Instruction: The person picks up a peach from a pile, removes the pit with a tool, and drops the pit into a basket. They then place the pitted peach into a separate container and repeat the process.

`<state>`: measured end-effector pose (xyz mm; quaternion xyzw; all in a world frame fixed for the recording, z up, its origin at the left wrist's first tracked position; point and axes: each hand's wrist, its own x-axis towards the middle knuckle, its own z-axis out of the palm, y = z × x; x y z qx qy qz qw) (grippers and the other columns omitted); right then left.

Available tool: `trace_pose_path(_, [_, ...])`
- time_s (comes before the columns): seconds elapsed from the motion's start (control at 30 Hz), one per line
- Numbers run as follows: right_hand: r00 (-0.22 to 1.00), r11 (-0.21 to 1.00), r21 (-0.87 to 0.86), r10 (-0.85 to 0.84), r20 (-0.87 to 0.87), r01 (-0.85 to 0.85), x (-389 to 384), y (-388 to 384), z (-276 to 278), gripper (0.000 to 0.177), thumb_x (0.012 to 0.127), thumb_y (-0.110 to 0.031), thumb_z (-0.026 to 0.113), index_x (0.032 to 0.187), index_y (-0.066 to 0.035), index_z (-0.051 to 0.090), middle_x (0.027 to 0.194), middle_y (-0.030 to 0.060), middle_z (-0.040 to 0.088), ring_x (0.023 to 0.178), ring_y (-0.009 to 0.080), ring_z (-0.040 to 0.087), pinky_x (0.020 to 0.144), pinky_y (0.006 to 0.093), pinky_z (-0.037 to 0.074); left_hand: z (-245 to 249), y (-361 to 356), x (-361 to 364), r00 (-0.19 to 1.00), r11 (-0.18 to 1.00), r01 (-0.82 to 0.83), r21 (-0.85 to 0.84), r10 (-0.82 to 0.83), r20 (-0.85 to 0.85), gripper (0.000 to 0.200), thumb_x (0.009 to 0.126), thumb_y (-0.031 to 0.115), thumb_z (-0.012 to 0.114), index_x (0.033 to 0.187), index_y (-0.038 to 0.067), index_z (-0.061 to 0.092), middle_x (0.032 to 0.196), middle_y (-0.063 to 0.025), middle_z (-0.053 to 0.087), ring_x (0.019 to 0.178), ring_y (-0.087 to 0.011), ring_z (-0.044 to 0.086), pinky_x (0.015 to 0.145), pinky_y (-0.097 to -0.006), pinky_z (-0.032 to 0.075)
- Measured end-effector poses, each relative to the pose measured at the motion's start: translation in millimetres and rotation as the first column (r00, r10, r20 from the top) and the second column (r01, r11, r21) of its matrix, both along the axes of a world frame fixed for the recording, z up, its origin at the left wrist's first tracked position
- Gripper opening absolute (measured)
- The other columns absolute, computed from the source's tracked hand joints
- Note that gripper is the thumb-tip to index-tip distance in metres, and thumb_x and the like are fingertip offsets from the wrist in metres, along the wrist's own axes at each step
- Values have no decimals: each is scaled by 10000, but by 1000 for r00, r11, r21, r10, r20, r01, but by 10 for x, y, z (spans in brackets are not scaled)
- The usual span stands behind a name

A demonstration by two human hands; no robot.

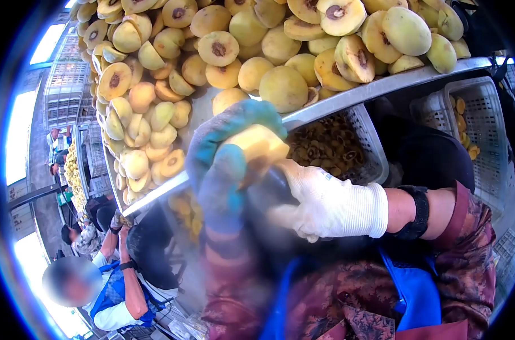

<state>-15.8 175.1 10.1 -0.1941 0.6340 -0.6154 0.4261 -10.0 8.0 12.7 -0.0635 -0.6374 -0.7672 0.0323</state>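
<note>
My left hand (pixel 226 164), in a grey and teal glove, is wrapped round a yellow peach (pixel 257 143) at the table's front edge. My right hand (pixel 325 198), in a white knitted glove, is closed close beside the peach. A dark, blurred shape (pixel 271 192) shows at its fingers; its kind I cannot make out. Just beyond my hands, many yellow peach halves (pixel 284 89) lie heaped on the metal table (pixel 359 90). Several show brown, pitted centres.
Under the table edge stands a crate (pixel 373 144) of brown pits or scraps. Another white crate (pixel 484 130) at right holds some yellow pieces. A co-worker (pixel 121 283) in a blue vest sits at left; other people and stacked crates (pixel 64 93) are farther back.
</note>
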Motion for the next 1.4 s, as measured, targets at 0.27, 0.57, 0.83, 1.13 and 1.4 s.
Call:
trace_pose_path(0.27, [849,958,-156,287,445,-242,-126,96,57,476,850,-217,596,1190,46,392,809,272,619,760,419,637,674,450,518,-66,71,-16,998,998,-5,-56,1,-58,595,832,416,660,1175,-56,541,1038,-257,624,862,-341,646,790,-437,544])
trace_pose_path(0.57, [989,979,149,129,68,-138,9,78,-5,426,867,-235,580,1130,64,429,767,230,613,638,316,651,592,407,520,-30,65,9,993,993,65,100,-75,92,371,829,173,677,1119,-38,585,1107,-183,628,998,-255,615,887,-371,502])
trace_pose_path(0.83, [859,987,37,116,498,-155,-3,105,160,224,834,-72,601,967,0,435,577,34,530,454,126,532,428,255,418,-182,-29,-34,963,968,237,77,-245,115,353,745,91,768,1045,-12,612,1080,-105,637,1006,-214,595,915,-358,476])
trace_pose_path(1.13, [788,963,-34,239,567,-268,3,171,161,90,869,-70,550,846,-50,465,547,2,500,440,103,489,435,237,383,-145,-39,27,941,960,272,64,-280,192,413,733,78,756,1103,-29,604,1125,-123,633,1052,-209,590,909,-334,485])
trace_pose_path(1.4, [532,937,-314,346,773,-153,-8,269,140,199,896,-184,576,807,-84,429,545,-1,420,423,97,403,402,251,347,-85,53,84,945,943,201,264,-258,201,370,772,95,728,1093,-19,585,1122,-159,630,1072,-230,593,916,-354,491])
